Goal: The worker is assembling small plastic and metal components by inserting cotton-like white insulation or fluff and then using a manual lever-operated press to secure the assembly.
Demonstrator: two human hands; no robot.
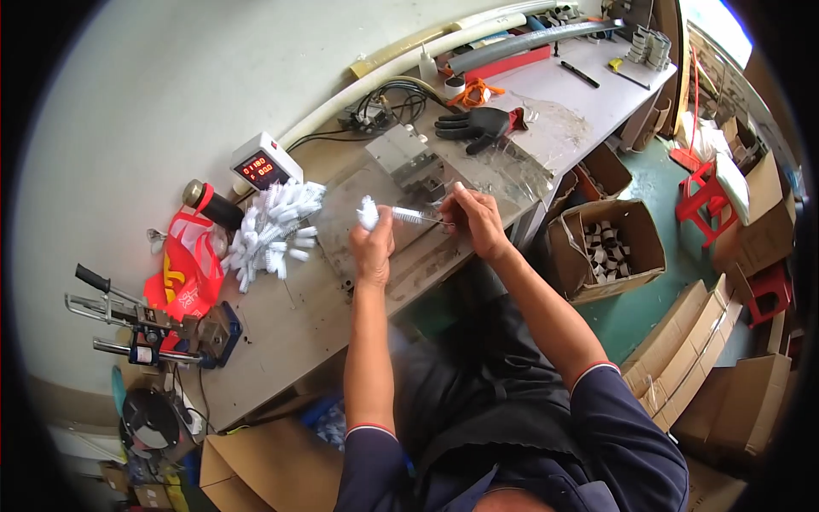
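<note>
My left hand (373, 246) is closed around a white-bristled brush. A white tuft (368, 213) sticks up above its fingers, and a spiral bristle section (408, 215) extends to its right; whether these belong to one brush or two I cannot tell. From the bristles a thin wire stem runs to my right hand (479, 224), whose thumb and fingers are pinched at its end. Just beyond the hands stands a grey metal block fixture (401, 155) on a worn metal plate (341, 189). Left of my left hand lies a heap of similar white brushes (273, 226).
Behind the heap stand a counter with a red display (263, 165) and a dark flask (213, 205). A red bag (183, 264) and a lever press (162, 320) are at left. A black glove (478, 128) lies beyond the fixture. An open carton (607, 252) stands right of the table.
</note>
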